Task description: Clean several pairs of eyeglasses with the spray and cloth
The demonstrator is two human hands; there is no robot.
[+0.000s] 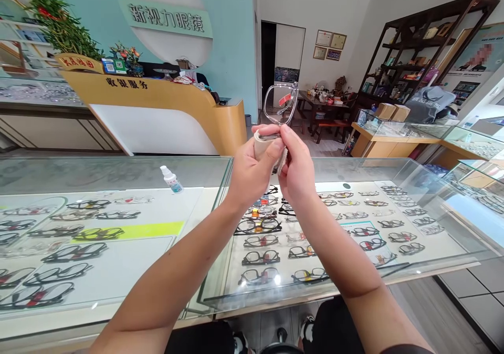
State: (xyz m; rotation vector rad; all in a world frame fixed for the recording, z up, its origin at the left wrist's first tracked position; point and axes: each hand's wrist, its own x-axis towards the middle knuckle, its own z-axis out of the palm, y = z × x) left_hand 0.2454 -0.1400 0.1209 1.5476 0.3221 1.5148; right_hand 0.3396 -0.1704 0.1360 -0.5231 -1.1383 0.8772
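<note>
Both of my hands are raised together above the glass counter. A pair of clear-framed eyeglasses [281, 105] stands up from between them, one lens in plain view with a red sticker on it. My left hand [252, 169] is closed around a pale cloth [259, 145], its thumb pressing the folded cloth over the lower part of the glasses. My right hand [298, 162] pinches the frame close to the bridge, thumb and fingers together. The other lens is mostly hidden by the cloth and fingers.
Beneath my arms, a glass display case [220, 283] holds rows of eyeglasses. A white spray bottle [171, 179] stands on the counter to the left. Beyond are a yellow-and-white cashier desk [157, 128], a wooden table [323, 102] and a dark shelf [409, 44].
</note>
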